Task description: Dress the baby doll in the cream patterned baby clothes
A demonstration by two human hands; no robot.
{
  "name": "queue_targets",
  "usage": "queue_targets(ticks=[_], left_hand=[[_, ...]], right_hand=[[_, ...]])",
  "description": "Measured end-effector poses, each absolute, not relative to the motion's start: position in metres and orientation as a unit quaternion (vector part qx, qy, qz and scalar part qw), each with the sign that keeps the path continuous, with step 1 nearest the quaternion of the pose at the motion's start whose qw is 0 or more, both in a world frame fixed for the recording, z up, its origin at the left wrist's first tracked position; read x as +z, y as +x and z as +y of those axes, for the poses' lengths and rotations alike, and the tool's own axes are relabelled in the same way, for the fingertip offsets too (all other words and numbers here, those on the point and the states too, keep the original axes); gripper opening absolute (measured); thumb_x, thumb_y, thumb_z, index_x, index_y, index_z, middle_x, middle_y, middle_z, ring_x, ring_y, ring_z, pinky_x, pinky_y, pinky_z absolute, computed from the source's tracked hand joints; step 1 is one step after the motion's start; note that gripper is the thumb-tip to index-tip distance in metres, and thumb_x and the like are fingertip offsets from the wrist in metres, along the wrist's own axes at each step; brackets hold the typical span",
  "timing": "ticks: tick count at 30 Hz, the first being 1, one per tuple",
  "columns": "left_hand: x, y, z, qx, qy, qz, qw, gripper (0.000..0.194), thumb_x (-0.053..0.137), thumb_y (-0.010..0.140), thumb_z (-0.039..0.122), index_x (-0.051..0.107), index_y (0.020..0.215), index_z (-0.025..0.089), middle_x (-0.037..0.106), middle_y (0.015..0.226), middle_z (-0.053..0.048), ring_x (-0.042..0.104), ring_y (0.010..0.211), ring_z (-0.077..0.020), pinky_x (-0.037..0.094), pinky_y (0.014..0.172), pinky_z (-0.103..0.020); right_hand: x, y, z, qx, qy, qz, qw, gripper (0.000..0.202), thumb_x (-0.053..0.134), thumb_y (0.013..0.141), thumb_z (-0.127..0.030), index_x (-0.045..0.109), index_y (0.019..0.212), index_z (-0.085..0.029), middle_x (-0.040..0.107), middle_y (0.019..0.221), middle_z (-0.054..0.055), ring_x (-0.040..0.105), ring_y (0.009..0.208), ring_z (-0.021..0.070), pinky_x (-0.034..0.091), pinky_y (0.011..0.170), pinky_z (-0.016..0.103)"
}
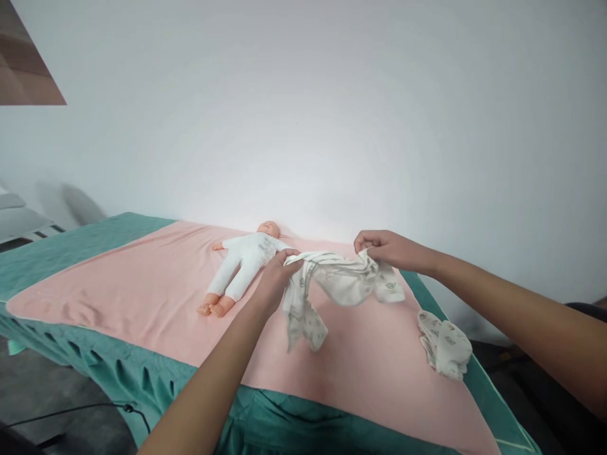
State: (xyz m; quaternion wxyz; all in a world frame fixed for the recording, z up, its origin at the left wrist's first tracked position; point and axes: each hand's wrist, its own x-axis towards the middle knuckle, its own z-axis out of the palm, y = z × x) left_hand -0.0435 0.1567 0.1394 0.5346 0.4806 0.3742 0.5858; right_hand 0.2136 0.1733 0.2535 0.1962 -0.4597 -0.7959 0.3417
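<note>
Head view shows me a pale printed garment (348,287) stretched between two hands at the centre of the frame, seemingly lifted over the pink sheet (142,278). The left hand (277,273) has its fingers closed on one end; the right hand (386,248) pinches the other between thumb and fingertips. I'd judge it partly opened out: its top edge is drawn across, but the lower parts droop, creased, not yet flat. Lower right, a bundled cloth (448,347) lies untouched; left of centre, a white-suited doll (246,256) lies apart from both hands.
</note>
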Motion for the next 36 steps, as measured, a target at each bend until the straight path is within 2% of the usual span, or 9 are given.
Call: queue_targets(ticks=[5,8,11,16,18,24,30,33,36], left_hand=[[0.149,-0.046,0.151,0.607,0.434,0.346,0.569,0.042,0.070,0.070,0.031,0.056,0.107,0.020,0.059,0.068,0.003,0.055,0.057,-0.0113,0.039,0.053,-0.020],[0.154,-0.046,0.151,0.606,0.435,0.343,0.571,0.043,0.068,0.071,0.032,0.055,0.110,0.021,0.061,0.072,0.002,0.057,0.059,-0.0127,0.040,0.055,-0.021],[0.155,-0.046,0.158,0.611,0.462,0.377,0.521,0.039,0.064,0.075,0.034,0.056,0.110,0.020,0.060,0.074,0.001,0.057,0.065,-0.0145,0.042,0.061,-0.024],[0.156,-0.027,0.154,0.613,0.577,0.494,0.217,0.027,0.066,0.076,0.026,0.064,0.101,0.020,0.058,0.102,-0.007,0.053,0.100,-0.0238,0.039,0.094,-0.036],[0.153,-0.009,0.139,0.613,0.614,0.475,0.145,0.028,0.065,0.079,0.027,0.062,0.105,0.021,0.053,0.111,-0.010,0.051,0.105,-0.0250,0.038,0.095,-0.036],[0.116,0.036,0.119,0.520,0.687,0.456,0.221,0.029,0.062,0.078,0.018,0.059,0.107,0.024,0.057,0.103,-0.007,0.053,0.096,-0.0238,0.039,0.078,-0.032],[0.099,0.011,0.148,0.513,0.652,0.532,0.167,0.022,0.052,0.074,0.005,0.061,0.083,0.023,0.059,0.081,-0.004,0.050,0.080,-0.0220,0.035,0.073,-0.031],[0.112,-0.016,0.157,0.545,0.632,0.539,0.113,0.022,0.049,0.075,0.005,0.062,0.083,0.022,0.062,0.085,-0.006,0.053,0.088,-0.0231,0.036,0.078,-0.032],[0.132,-0.028,0.157,0.556,0.615,0.540,0.145,0.022,0.048,0.079,0.010,0.063,0.089,0.020,0.065,0.085,-0.004,0.056,0.084,-0.0200,0.038,0.078,-0.030]], right_hand=[[0.233,0.227,0.171,0.262,-0.472,-0.835,0.103,0.019,0.046,0.067,-0.016,0.064,0.071,-0.022,0.047,0.060,-0.002,0.036,0.055,0.0114,0.026,0.053,0.025],[0.229,0.229,0.169,0.227,-0.485,-0.839,0.099,0.018,0.047,0.065,-0.014,0.063,0.067,-0.022,0.053,0.063,0.000,0.038,0.056,0.0125,0.026,0.053,0.026],[0.235,0.227,0.164,0.264,-0.489,-0.817,0.151,0.017,0.047,0.067,-0.017,0.062,0.073,-0.023,0.053,0.065,-0.001,0.040,0.057,0.0123,0.029,0.054,0.025],[0.250,0.211,0.158,0.365,-0.481,-0.745,0.284,0.019,0.049,0.071,-0.022,0.061,0.086,-0.021,0.055,0.072,0.000,0.048,0.065,0.0131,0.036,0.058,0.024],[0.253,0.202,0.156,0.392,-0.483,-0.710,0.328,0.018,0.050,0.070,-0.021,0.060,0.085,-0.021,0.057,0.075,0.000,0.049,0.066,0.0129,0.037,0.059,0.024],[0.246,0.180,0.152,0.474,-0.487,-0.617,0.397,0.019,0.052,0.069,-0.020,0.059,0.087,-0.021,0.053,0.070,0.000,0.046,0.059,0.0122,0.037,0.054,0.024],[0.231,0.195,0.153,0.414,-0.514,-0.659,0.360,0.023,0.052,0.076,-0.029,0.067,0.093,-0.024,0.061,0.080,0.000,0.051,0.066,0.0134,0.038,0.056,0.024],[0.224,0.211,0.153,0.369,-0.524,-0.708,0.296,0.028,0.053,0.083,-0.042,0.070,0.090,-0.022,0.066,0.095,0.003,0.058,0.082,0.0184,0.044,0.067,0.028],[0.217,0.222,0.150,0.320,-0.505,-0.779,0.188,0.035,0.058,0.081,-0.053,0.071,0.097,-0.024,0.066,0.110,0.003,0.058,0.101,0.0242,0.044,0.085,0.033]])
